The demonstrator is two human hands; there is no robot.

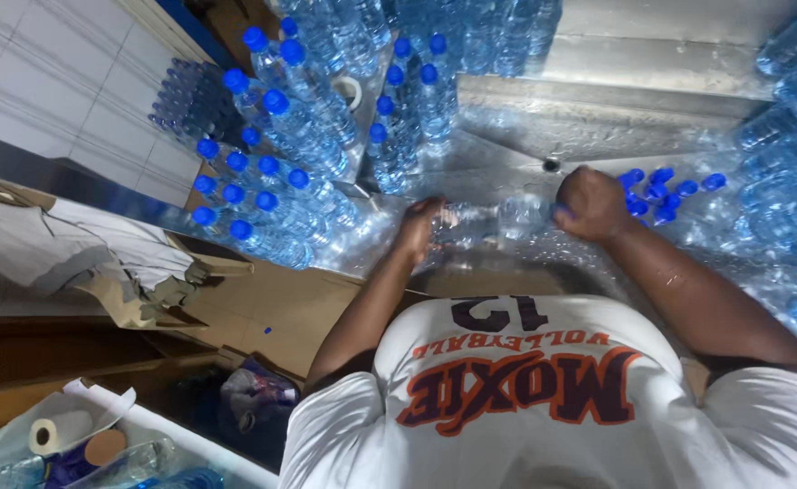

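- My left hand (pixel 419 226) gripped the clear plastic bottle (pixel 494 217) by its base, lying sideways over the steel worktable (pixel 598 122).
- My right hand (pixel 591 204) was closed round its neck end; capping it, I judged.
- Next move called for a firm twist, bottle held steady.
- Loose blue caps (pixel 666 192) lay just right of the bottle.
- Capped bottles (pixel 281 154) crowded left of it, hemming my elbow.

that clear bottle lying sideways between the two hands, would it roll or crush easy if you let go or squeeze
The clear bottle lies on its side, so it would probably roll if released. Its thin, see-through plastic looks likely to dent under a squeeze. The left hand steadies one end, while the right hand covers the other end, apparently on a blue cap.
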